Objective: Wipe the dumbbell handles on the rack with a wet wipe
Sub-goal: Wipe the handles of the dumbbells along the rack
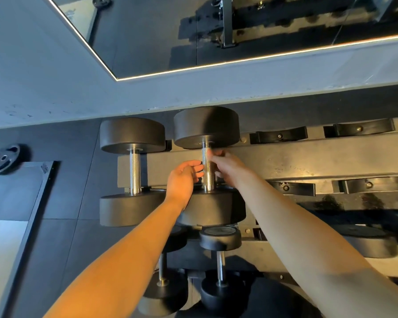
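Two big black dumbbells lie on the top tier of the rack [308,161]. My right hand [225,165] reaches in from the right and curls its fingers round the upper part of the knurled steel handle [208,177] of the second dumbbell. A small pale scrap, seemingly the wet wipe [217,174], shows under its palm; most of it is hidden. My left hand [184,177] hovers just left of the same handle with its fingers loosely extended toward the bar, holding nothing. The first dumbbell's handle [135,173] stands untouched further left.
Empty black cradles [280,135] line the rack to the right. Smaller dumbbells [220,262] sit on the lower tier below my arms. A weight plate [6,159] lies on the dark floor at left, and a mirror [170,31] hangs on the wall behind.
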Demonstrator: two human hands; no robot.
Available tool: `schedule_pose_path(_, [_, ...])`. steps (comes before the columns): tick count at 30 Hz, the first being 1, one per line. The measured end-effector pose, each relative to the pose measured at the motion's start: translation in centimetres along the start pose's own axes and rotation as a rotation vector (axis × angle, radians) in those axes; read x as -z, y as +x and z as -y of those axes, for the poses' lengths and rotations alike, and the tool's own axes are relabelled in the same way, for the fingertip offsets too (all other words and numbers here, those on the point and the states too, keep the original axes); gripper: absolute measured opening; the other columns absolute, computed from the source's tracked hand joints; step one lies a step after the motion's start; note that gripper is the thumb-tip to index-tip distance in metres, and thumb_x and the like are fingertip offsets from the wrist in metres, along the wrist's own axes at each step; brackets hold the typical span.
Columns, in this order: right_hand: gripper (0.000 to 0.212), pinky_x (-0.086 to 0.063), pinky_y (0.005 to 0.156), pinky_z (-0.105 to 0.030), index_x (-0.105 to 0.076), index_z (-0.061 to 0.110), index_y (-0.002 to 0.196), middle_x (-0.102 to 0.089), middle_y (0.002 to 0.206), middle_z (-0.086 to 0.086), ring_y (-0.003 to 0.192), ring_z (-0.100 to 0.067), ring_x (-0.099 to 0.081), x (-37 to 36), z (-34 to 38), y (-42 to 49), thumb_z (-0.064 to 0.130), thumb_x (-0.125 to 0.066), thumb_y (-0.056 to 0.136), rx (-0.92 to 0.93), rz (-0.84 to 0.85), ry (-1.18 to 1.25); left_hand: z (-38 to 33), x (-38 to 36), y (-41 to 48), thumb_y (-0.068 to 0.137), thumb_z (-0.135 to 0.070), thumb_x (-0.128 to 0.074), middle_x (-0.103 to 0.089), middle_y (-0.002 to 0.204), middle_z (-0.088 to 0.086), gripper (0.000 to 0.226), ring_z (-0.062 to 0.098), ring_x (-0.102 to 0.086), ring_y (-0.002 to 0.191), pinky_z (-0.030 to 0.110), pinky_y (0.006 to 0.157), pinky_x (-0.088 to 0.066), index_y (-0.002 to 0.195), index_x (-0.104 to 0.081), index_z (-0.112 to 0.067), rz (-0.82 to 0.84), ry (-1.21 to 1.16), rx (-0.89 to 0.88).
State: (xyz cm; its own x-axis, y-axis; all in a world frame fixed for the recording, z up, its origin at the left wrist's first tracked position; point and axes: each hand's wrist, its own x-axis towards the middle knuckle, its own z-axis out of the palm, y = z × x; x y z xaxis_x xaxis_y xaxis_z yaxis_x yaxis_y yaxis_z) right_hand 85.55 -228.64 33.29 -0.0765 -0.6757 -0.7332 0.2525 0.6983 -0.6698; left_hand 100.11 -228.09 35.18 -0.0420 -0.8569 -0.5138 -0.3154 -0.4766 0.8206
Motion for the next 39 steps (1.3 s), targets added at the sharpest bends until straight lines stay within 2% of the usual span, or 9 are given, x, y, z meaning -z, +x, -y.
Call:
schedule_pose_path(6, [0.025, -0.045, 0.083, -0.032, -0.064, 0.015, 0.119, -0.066, 0.102, -0.006, 0.094, -0.021, -0.061, 0.3, -1.0, -1.3, 0.028, -0.065, 0.096, 0.071, 0.082, -0.701, -0.1, -0.2, -0.1, 0.101, -0.008, -0.033, -0.075, 0.106, 0.01, 0.037, 0.025, -0.071, 0.101, 0.041, 0.095, -0.056, 0.108, -0.068, -0.015, -0.008, -0.018, 0.007])
schedule_pose_path(11, [0.021, -0.05, 0.081, -0.031, -0.065, 0.013, 0.109, -0.068, 0.104, -0.006, 0.093, -0.02, -0.064, -0.2, -1.4, -1.4, 0.029, -0.067, 0.095, 0.087, -0.024, -0.774, -0.4, -0.2, -0.3, 0.1, -0.008, -0.034, -0.075, 0.102, 0.009, 0.037, 0.029, -0.071, 0.102, 0.037, 0.089, -0.058, 0.102, -0.069, -0.016, -0.017, -0.071, 0.033])
schedule_pose_path(14, [0.022, -0.044, 0.061, -0.023, -0.061, 0.018, 0.099, -0.065, 0.093, 0.0, 0.081, -0.014, -0.063, 0.1, -0.8, -0.8, 0.03, -0.075, 0.088, 0.183, -0.172, -0.523, -0.5, -0.2, -0.4, 0.1, -0.009, -0.034, -0.076, 0.097, 0.006, 0.036, 0.026, -0.07, 0.1, 0.039, 0.093, -0.056, 0.101, -0.069, -0.018, -0.001, -0.085, 0.03])
schedule_pose_path(17, [0.032, -0.047, 0.063, -0.024, -0.059, 0.016, 0.108, -0.065, 0.098, -0.001, 0.085, -0.013, -0.065, -0.5, -0.2, 0.3, 0.032, -0.076, 0.086, 0.183, -0.198, -0.387, -0.5, -0.1, -0.1, 0.099, -0.013, -0.036, -0.077, 0.096, 0.004, 0.035, 0.027, -0.07, 0.101, 0.043, 0.096, -0.055, 0.102, -0.07, -0.019, 0.012, -0.104, 0.019])
schedule_pose_path(25, [0.031, -0.053, 0.082, -0.034, -0.063, 0.015, 0.115, -0.063, 0.093, -0.001, 0.084, -0.017, -0.062, -1.5, -1.7, -0.4, 0.034, -0.07, 0.091, 0.072, -0.178, -1.014, 0.3, 0.4, 0.0, 0.107, -0.027, -0.035, -0.073, 0.107, 0.016, 0.036, 0.032, -0.069, 0.1, 0.037, 0.087, -0.056, 0.116, -0.066, -0.009, 0.077, -0.192, -0.039])
schedule_pose_path(29, [0.012, -0.05, 0.069, -0.026, -0.065, 0.013, 0.1, -0.063, 0.087, 0.0, 0.082, -0.017, -0.063, -1.5, -1.5, -4.5, 0.023, -0.063, 0.096, 0.322, -0.431, -0.749, 0.1, 1.9, -0.3, 0.105, -0.032, -0.039, -0.072, 0.116, 0.004, 0.032, 0.025, -0.069, 0.098, 0.043, 0.095, -0.052, 0.119, -0.067, -0.021, 0.225, -0.146, -0.073])
schedule_pose_path(34, [0.037, -0.046, 0.065, -0.018, -0.064, 0.023, 0.097, -0.07, 0.086, 0.006, 0.08, -0.008, -0.068, -4.1, -0.3, -8.7, 0.052, -0.042, 0.103, 0.285, -0.251, -0.257, -0.7, 3.2, -0.2, 0.105, -0.029, -0.052, -0.073, 0.11, 0.001, 0.023, 0.012, -0.071, 0.097, 0.034, 0.091, -0.057, 0.125, -0.062, -0.028, 0.414, 0.101, -0.28])
schedule_pose_path(37, [0.043, -0.047, 0.067, -0.012, -0.065, 0.028, 0.115, -0.072, 0.097, 0.006, 0.081, 0.002, -0.067, -4.2, -1.2, -8.9, 0.049, -0.028, 0.108, 0.382, -0.237, -0.243, -0.8, 3.8, 1.1, 0.099, -0.022, -0.062, -0.072, 0.105, -0.008, 0.017, 0.008, -0.07, 0.095, 0.03, 0.086, -0.057, 0.114, -0.067, -0.029, 0.256, 0.171, -0.323])
schedule_pose_path(39, [0.039, -0.045, 0.075, -0.009, -0.06, 0.027, 0.121, -0.068, 0.104, 0.01, 0.086, 0.007, -0.063, -4.3, -2.4, -8.4, 0.043, -0.026, 0.109, 0.45, -0.411, -0.197, -1.0, 3.7, 2.3, 0.098, -0.021, -0.063, -0.068, 0.109, -0.014, 0.017, 0.004, -0.064, 0.098, 0.019, 0.082, -0.05, 0.112, -0.07, -0.028, 0.111, 0.235, -0.415])
